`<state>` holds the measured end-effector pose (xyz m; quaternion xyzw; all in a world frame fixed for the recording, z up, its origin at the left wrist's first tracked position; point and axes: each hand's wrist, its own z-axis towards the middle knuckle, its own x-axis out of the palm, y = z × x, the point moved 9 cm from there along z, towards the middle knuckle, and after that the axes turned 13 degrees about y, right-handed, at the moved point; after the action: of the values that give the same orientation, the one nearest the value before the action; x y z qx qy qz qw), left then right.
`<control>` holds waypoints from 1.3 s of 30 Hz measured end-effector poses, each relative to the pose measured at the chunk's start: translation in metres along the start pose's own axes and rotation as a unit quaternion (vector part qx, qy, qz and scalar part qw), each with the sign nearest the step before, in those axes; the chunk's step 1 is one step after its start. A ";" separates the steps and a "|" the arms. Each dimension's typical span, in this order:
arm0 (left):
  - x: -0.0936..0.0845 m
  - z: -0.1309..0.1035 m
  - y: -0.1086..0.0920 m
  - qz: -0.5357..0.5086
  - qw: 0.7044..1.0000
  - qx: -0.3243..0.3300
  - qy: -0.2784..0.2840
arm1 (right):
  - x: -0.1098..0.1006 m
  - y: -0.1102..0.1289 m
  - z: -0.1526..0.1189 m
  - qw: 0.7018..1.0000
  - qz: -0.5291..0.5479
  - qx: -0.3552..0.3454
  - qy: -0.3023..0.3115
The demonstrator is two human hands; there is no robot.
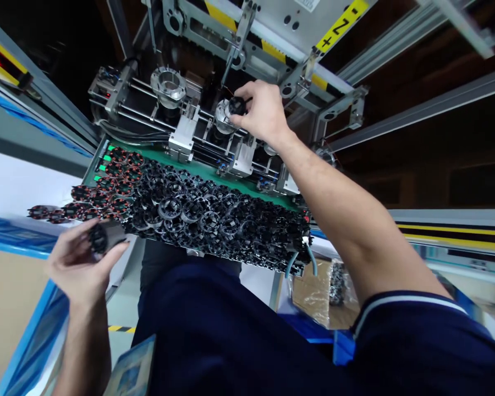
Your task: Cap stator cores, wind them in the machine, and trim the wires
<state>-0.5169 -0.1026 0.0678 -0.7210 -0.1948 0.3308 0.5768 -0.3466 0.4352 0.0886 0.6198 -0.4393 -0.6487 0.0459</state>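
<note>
In my left hand (80, 261) is a motor stator (107, 237), a short cylinder with a grey side and a black end, gripped between thumb and fingers. It is off the green bench, just in front of the left end of the parts there. My right hand (266, 110) reaches into the machine and grips a second black stator (237, 105) at a round metal fixture (223, 116). Whether that stator is seated or held just above the fixture I cannot tell. Many black ring-shaped stators (210, 220) crowd the bench, and ones with orange-copper windings (121, 170) are at its left end.
Another round metal fixture (168, 87) stands to the left on the rails. Metal rods and linkages (239, 44) hang over the fixtures. A cardboard box with plastic wrap (313, 289) is below right, and a blue-edged bin (28, 341) at lower left.
</note>
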 end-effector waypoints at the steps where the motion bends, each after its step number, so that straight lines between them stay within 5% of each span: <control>1: -0.011 -0.010 0.011 -0.008 0.999 -0.027 -0.028 | -0.003 -0.003 0.003 1.000 -0.024 0.012 -0.013; 3: -0.024 -0.024 0.025 -0.053 0.993 -0.081 -0.069 | -0.014 -0.008 0.008 0.996 -0.073 0.029 -0.051; 5: -0.026 -0.031 0.028 -0.124 0.980 -0.131 -0.088 | -0.019 -0.009 0.020 0.996 -0.089 0.007 -0.022; 10: 0.006 -0.021 -0.002 -0.218 0.964 -0.151 -0.035 | -0.026 -0.007 0.041 0.994 -0.085 -0.032 0.055; 13: 0.029 -0.015 -0.017 -0.290 0.950 -0.118 -0.017 | -0.010 -0.006 0.026 0.989 -0.135 0.005 0.057; 18: 0.076 -0.020 -0.030 -0.460 0.881 -0.091 0.067 | 0.034 0.019 -0.033 0.992 -0.128 -0.012 0.016; 22: 0.105 -0.028 -0.044 -0.516 0.840 -0.104 0.128 | 0.039 0.104 -0.086 0.991 0.030 -0.126 -0.033; 26: 0.123 -0.032 -0.057 -0.515 0.834 -0.101 0.167 | 0.083 0.227 -0.147 0.950 0.151 -0.220 0.160; 30: 0.126 -0.030 -0.060 -0.507 0.843 -0.068 0.170 | 0.108 0.288 -0.186 0.943 0.108 -0.263 0.175; 34: 0.125 -0.030 -0.046 -0.506 0.834 -0.109 0.189 | 0.102 0.273 -0.161 0.952 0.069 -0.249 0.162; 39: 0.109 -0.052 0.005 -0.474 0.841 -0.169 0.200 | 0.037 0.210 -0.042 0.985 -0.004 -0.170 0.023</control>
<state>-0.4041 -0.0679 0.0417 -0.6772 -0.4463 -0.1721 0.5592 -0.4217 0.2636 0.1984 0.6198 -0.3185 -0.6995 0.1582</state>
